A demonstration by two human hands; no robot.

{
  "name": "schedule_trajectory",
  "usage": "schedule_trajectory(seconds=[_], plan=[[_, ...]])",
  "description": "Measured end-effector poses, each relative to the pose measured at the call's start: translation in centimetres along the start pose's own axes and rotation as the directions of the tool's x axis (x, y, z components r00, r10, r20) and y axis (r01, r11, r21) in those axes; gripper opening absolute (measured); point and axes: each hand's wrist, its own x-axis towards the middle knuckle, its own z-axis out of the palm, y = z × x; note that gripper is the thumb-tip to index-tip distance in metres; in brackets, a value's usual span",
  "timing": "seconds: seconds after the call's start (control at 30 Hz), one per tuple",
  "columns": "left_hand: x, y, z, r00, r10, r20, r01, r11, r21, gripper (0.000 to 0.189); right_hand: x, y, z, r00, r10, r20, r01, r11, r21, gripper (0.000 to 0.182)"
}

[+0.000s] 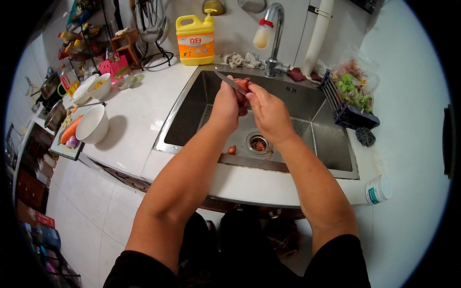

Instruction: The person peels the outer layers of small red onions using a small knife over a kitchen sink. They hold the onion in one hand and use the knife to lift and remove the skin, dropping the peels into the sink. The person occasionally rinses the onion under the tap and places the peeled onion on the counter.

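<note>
Over the steel sink (306, 129), my left hand (227, 104) grips reddish-brown shallots (242, 84), partly hidden by my fingers. My right hand (272, 115) holds a small knife (230, 82). Its blade slants across the shallots, with the tip pointing up and left; the handle is hidden in my fingers. Below my hands, a small shallot (232, 150) lies on the sink floor. Bits of reddish skin sit in the drain strainer (258, 143).
Left on the counter are a white bowl (92, 124) and a cutting board (57, 147) with a carrot (72, 129) and a peeled shallot (72, 142). Behind the sink stand a yellow detergent jug (195, 41) and the faucet (277, 39). A dark rack (345, 104) edges the right side.
</note>
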Motion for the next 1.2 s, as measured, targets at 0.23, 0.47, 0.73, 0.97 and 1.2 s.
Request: schedule_trajectory(seconds=[0.23, 0.47, 0.73, 0.97, 1.2], plan=[[-0.1, 0.8, -1.0, 0.934, -0.302, 0.193, 0.334, 0.928, -0.165, 0.045, 0.4, 0.8, -0.9, 0.978, 0.176, 0.110, -0.207, 0.866, 0.455, 0.039], [0.5, 0.2, -0.8, 0.954, -0.180, 0.239, 0.225, 0.958, -0.177, 0.039, 0.6, 1.7, -1.9, 0.900, 0.418, 0.121, -0.415, 0.742, 0.527, 0.035], [-0.1, 0.7, -0.4, 0.930, -0.181, 0.319, 0.238, 0.960, -0.147, 0.031, 0.7, 2.0, -1.2, 0.933, 0.356, -0.041, -0.292, 0.822, 0.489, 0.026], [-0.1, 0.3, -0.6, 0.929, -0.112, 0.353, 0.179, 0.970, -0.163, 0.030, 0.9, 2.0, -1.7, 0.925, 0.377, -0.053, -0.303, 0.813, 0.497, 0.025], [0.4, 0.0, -1.0, 0.868, -0.230, 0.439, 0.299, 0.950, -0.093, 0.037, 0.8, 2.9, -0.9, 0.950, 0.281, -0.139, -0.202, 0.887, 0.415, 0.027]])
